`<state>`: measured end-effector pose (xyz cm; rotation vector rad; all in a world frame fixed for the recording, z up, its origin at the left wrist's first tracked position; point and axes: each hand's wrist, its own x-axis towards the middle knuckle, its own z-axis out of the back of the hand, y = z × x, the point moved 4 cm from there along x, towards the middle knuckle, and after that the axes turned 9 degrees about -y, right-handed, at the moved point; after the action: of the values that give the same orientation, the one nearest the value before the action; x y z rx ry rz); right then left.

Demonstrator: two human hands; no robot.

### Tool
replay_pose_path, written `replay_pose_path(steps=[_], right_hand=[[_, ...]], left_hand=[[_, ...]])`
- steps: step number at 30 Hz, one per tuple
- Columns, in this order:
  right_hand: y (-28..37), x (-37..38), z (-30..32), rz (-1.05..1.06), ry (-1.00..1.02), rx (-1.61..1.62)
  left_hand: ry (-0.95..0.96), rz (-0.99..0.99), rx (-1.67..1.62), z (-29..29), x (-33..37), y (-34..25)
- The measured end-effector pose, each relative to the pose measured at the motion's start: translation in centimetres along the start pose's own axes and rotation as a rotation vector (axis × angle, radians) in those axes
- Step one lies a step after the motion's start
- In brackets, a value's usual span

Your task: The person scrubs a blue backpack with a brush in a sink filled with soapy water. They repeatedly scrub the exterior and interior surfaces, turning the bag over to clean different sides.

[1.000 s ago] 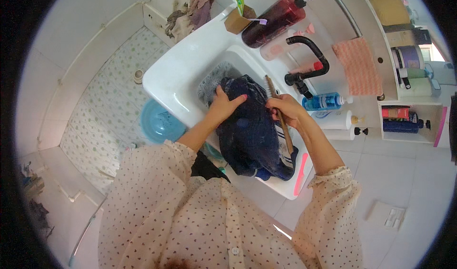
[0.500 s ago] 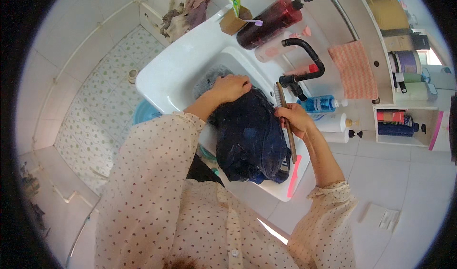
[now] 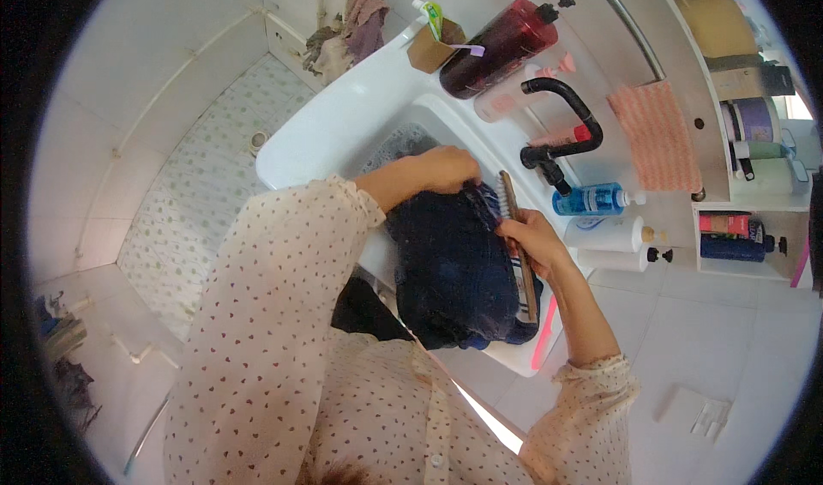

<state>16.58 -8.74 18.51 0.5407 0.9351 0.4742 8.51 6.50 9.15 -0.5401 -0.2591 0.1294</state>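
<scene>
A dark navy garment (image 3: 454, 266), wet-looking, is draped over the near side of the white sink (image 3: 300, 138). My left hand (image 3: 447, 169) is closed on the garment's far edge, where the cloth bunches up by the fingers. In my right hand (image 3: 533, 238) is a wooden scrub brush (image 3: 528, 292), gripped around its middle. Its white bristles face left, toward the bunched cloth, and the handle runs down along the garment's right side. Sudsy water (image 3: 403, 140) shows in the basin beyond my left wrist.
A black faucet (image 3: 587, 112) arches at the sink's right. Along the back ledge stand a dark red pump bottle (image 3: 501, 48), a toothbrush holder (image 3: 431, 49), a blue bottle (image 3: 591, 198) and white pump bottles (image 3: 604, 232). A pink-checked cloth (image 3: 656, 138) hangs from a rail.
My left hand has slid right across the garment and now pinches its far edge, pulling it up into folds. My right hand keeps the brush nearly where it was. The view has shifted slightly.
</scene>
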Motion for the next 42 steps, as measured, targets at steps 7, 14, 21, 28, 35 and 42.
replay_pose_path(steps=[7,14,21,28,35,42], right_hand=[[-0.1,3.4,1.0,0.332,-0.342,0.031],[1.1,1.1,3.0,0.445,-0.673,-0.301],[-0.5,0.2,3.9,0.417,-0.731,-0.097],[1.2,1.0,2.2,0.206,-0.335,-0.065],[1.4,2.9,3.0,0.239,0.034,-0.114],[2.0,2.2,3.6,0.384,0.011,-0.187]], left_hand=[[-0.555,-0.208,-0.109,1.8,1.5,-4.2],[-0.405,0.609,-0.597,-2.7,0.5,3.5],[-0.302,0.860,-0.682,-3.9,-1.0,4.1],[-0.704,0.934,-0.761,-2.2,-2.1,0.2],[-0.698,0.836,-0.796,-2.5,-1.2,-0.3],[-0.707,0.848,-0.808,-2.1,-1.3,0.1]])
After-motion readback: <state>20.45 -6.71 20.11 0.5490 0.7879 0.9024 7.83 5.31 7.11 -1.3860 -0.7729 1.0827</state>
